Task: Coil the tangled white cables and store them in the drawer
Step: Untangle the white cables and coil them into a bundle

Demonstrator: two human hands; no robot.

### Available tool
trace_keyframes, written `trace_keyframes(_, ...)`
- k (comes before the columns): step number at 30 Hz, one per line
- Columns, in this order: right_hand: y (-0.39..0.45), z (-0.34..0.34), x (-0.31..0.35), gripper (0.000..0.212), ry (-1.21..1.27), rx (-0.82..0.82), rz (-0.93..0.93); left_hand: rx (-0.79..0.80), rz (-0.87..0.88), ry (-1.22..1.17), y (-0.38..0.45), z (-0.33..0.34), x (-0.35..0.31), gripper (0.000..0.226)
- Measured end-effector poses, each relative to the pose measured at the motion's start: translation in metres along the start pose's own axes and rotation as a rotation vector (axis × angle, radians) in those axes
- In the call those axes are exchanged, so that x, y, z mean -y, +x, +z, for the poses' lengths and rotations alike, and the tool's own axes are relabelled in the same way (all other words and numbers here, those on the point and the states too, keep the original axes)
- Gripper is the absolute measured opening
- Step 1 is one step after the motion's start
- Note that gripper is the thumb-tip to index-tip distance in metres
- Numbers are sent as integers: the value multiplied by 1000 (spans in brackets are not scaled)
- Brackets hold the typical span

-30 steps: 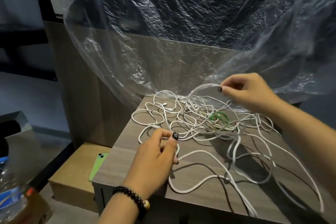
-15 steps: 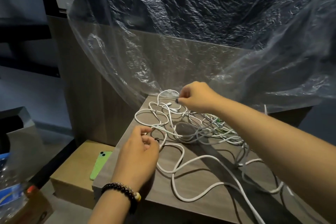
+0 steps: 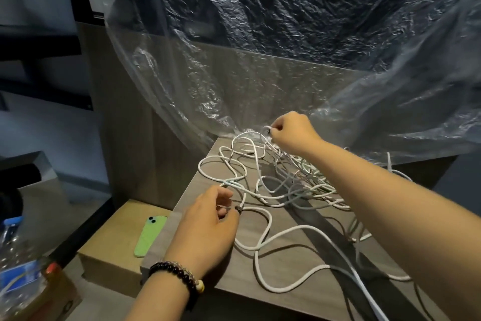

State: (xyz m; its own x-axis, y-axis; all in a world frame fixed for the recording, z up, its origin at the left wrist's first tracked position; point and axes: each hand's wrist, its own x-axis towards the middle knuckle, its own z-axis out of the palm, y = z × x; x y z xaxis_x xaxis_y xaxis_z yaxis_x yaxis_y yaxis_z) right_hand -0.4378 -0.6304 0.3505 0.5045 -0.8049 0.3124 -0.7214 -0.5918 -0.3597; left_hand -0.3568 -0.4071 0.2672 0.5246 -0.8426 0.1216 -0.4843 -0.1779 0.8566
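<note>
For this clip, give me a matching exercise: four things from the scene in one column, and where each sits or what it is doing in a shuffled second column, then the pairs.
Things:
1. left hand
2. right hand
3. green phone
4. clear plastic sheet

Places or states:
A. lying on the cardboard box beside the table
B. pinching a white cable near the table's front left corner
C. draped behind the table, hanging over its far edge
D. pinching a loop at the far end of the tangle

Pairs: 1-B, 2-D, 3-A, 4-C
</note>
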Motion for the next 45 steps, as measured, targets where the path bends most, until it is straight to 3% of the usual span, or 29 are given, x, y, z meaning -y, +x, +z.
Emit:
trace_keyframes(4, 4, -17, -24, 22, -23, -54, 129, 28, 8, 147, -2, 3, -3, 29)
trace_keyframes(9, -10, -21, -28, 25, -143, 26, 176, -128, -144, 200, -4, -1, -6, 17)
trace_keyframes(11, -31, -19, -12, 32, -293, -43, 11, -123, -165, 196, -3, -2, -4, 17)
trace_keyframes(13, -59, -17, 9, 27, -288, -77, -316, -115, -170, 161, -2, -2, -2, 20)
trace_keyframes(14, -71, -17, 18, 24, -262, -5, -459, -121, -166, 126, -3, -2, -1, 20)
trace_keyframes(16, -83, -11, 24, 24, -255, 227, -566, -155, -152, 46, -4, -3, -1, 18)
trace_keyframes(19, -83, 2, 17, 21, -311, 401, -517, -212, -114, -31, -6, -7, -4, 17)
trace_keyframes(22, -71, 7, 5, 13, -299, 302, -448, -259, -43, -108, -11, -10, -10, 18)
trace_keyframes(26, -48, -7, -19, 13, -187, 75, -188, -341, 51, -195, -17, -16, -14, 19)
trace_keyframes(30, -56, -27, -28, 19, -63, 24, -51, -346, 89, -263, -21, -21, -16, 20)
trace_keyframes(34, -119, -52, -2, 12, 102, -6, -105, -301, 71, -366, -26, -21, -22, 21)
trace_keyframes(39, -215, -64, 21, 20, 447, 243, 3, -221, 38, -488, -39, -20, -31, 19)
trace_keyframes(43, -265, -46, 17, 14, 535, 178, 49, -181, 55, -588, -62, -21, -40, 15)
trace_keyframes(45, -291, -46, 15, 17, 721, 163, 126, -229, 80, -637, -77, -26, -42, 15)
